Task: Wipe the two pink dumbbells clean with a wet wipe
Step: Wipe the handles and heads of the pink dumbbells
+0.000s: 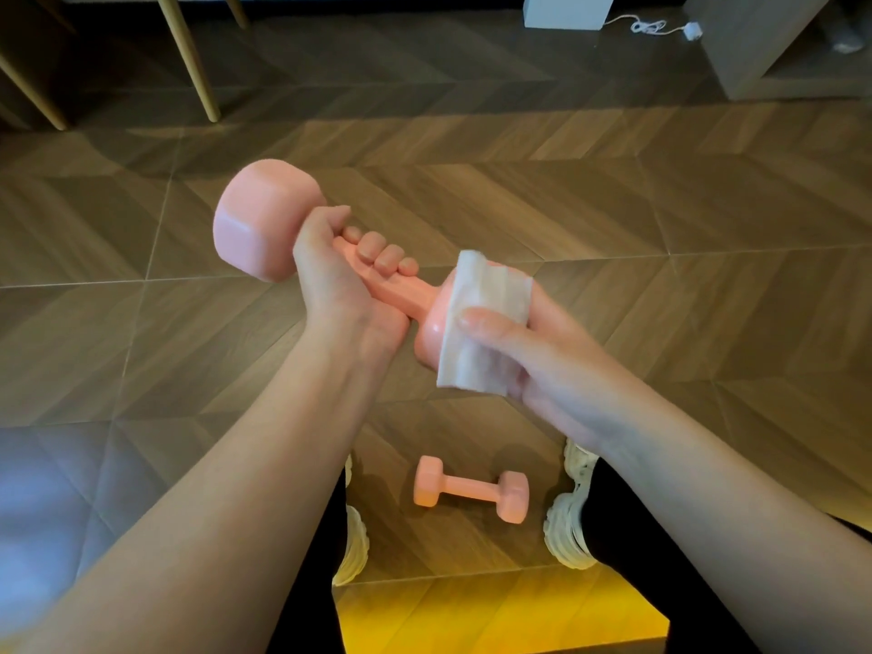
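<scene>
My left hand [339, 280] grips the handle of a pink dumbbell [257, 224] held in the air, its far head up at the left. A white wet wipe [486, 323] is wrapped over the near head of that dumbbell. My right hand [533, 356] holds the wipe around this head, thumb on top pressing the wipe down; the head is mostly hidden under it. The second pink dumbbell [472, 488] lies on the wooden floor between my feet, untouched.
My white shoes [566, 526] stand on the herringbone floor on both sides of the lying dumbbell. Wooden furniture legs [188, 54] rise at the back left. A white cable with plug [660, 28] and a grey cabinet [764, 44] sit at the back right.
</scene>
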Available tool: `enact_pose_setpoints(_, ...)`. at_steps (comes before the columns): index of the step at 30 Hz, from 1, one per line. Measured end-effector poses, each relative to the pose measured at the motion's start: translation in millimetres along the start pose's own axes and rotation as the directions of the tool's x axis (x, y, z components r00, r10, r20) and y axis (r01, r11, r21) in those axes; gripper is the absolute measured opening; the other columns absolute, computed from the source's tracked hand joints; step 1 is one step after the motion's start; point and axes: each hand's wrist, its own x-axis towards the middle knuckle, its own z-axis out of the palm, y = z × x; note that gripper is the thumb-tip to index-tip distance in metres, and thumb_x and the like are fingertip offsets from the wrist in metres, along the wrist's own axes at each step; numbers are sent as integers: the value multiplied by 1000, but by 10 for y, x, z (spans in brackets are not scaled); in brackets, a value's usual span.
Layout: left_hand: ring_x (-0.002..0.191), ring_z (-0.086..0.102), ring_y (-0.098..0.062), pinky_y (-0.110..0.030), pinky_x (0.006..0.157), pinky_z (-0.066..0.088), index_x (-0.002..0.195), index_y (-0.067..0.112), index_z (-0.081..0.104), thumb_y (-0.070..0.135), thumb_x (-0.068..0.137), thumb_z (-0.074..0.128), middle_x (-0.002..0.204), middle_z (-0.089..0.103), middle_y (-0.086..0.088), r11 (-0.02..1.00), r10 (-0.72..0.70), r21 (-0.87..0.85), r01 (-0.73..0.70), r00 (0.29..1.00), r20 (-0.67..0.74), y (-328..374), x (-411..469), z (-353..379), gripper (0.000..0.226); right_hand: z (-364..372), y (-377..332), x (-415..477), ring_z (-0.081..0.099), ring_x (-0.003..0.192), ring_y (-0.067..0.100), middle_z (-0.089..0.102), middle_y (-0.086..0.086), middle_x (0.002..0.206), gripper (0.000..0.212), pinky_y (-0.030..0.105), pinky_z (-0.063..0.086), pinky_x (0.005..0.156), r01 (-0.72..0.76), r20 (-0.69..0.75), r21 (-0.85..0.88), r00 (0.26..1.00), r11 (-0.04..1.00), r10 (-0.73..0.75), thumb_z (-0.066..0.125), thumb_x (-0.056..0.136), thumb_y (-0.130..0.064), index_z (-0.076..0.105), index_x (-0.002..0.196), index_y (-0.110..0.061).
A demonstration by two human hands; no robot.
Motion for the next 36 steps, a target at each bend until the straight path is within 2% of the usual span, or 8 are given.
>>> enact_pose_setpoints(3,38,21,-13,-22,41,28,63,20,31,20,89,45,49,22,7,1000,4,12,-4,1000,8,-15,-16,-20,30,30,41,15,70,100,13,71,-7,105,47,33,60,72,14,-11,-55,1000,998,-15,78,78,-27,56,118,-36)
enact_pose_setpoints(8,38,23,-13,-22,41,30,60,20,33,19,89,46,48,23,6,1000,9,22,-10,1000,24,-5,-19,8,31,27,13,30,67,107,29,70,8,113,34,59,52,92,-28,-65,16,997,999,29,63,94,-35,57,124,-21)
enact_pose_setpoints(14,38,23,-13,-22,42,30,59,20,33,20,88,46,48,23,7,1000,19,-4,-19,999,40,25,-13,-17,32,16,16,26,71,99,16,69,-1,111,58,31,58,72,-24,-33,-7,999,1000,24,78,75,-27,53,127,-26)
enact_pose_setpoints(19,38,23,-13,-22,41,31,61,20,32,20,88,46,47,22,6,1000,22,15,-23,998,60,7,-23,2,31,57,-20,58,68,106,26,64,8,120,55,52,59,83,-105,-59,-16,993,994,104,72,80,-47,50,127,-29)
enact_pose_setpoints(24,38,22,-12,-23,42,28,59,21,33,21,90,46,47,21,7,999,-1,51,-3,997,77,-3,-37,-7,33,-22,-52,35,66,109,33,62,18,127,57,52,58,84,-195,47,200,981,960,190,70,81,-33,49,132,-16)
enact_pose_setpoints(29,39,23,-13,-23,42,30,58,20,33,21,90,44,47,22,6,995,-9,95,-4,991,134,-38,-71,8,34,-19,-59,31,70,89,27,71,12,99,51,47,60,73,-276,68,226,961,934,268,66,80,-47,60,120,-16)
enact_pose_setpoints(34,39,23,-12,-23,42,28,58,20,34,21,90,45,48,22,6,999,-19,51,12,991,136,-5,-56,16,34,-79,-81,-2,63,110,36,63,20,118,62,54,57,84,-232,171,329,968,916,184,72,80,-24,49,135,-7)
enact_pose_setpoints(36,39,22,-11,-23,42,27,58,20,33,21,90,45,48,22,7,999,-16,46,10,991,134,0,-55,18,34,-42,-56,16,65,107,34,63,21,121,59,50,59,80,-205,119,293,977,934,177,72,81,-30,52,132,-9)
